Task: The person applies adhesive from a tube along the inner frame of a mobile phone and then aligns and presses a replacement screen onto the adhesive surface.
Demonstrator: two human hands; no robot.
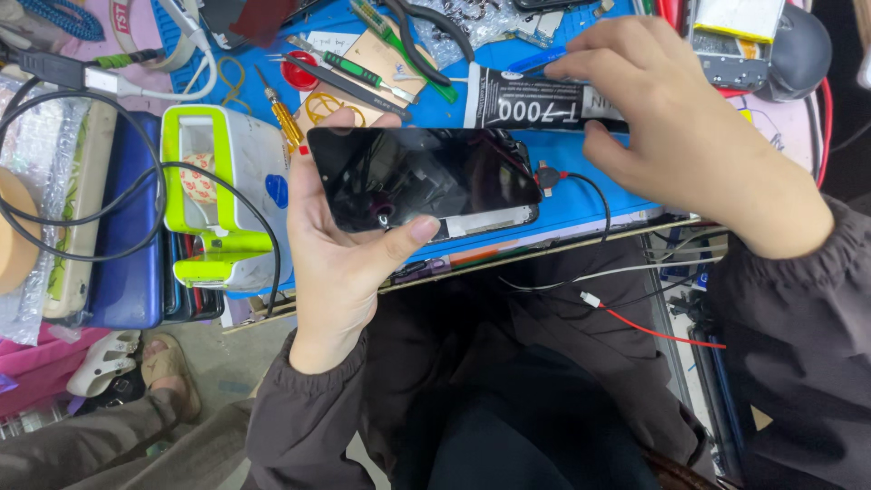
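Left hand [340,240] grips a phone [422,177] with its screen seated and cable attached; right hand [676,118] grasps the black glue tube [535,100], apparently mid-gluing, pressing left.

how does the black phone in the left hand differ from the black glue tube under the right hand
The black glossy smartphone is flat, wide and blank-faced; the black adhesive tube is narrow, rounded and carries white print. The left hand holds the phone lifted; the tube lies on the blue mat, the right hand touching it. Both are black and lie crosswise.
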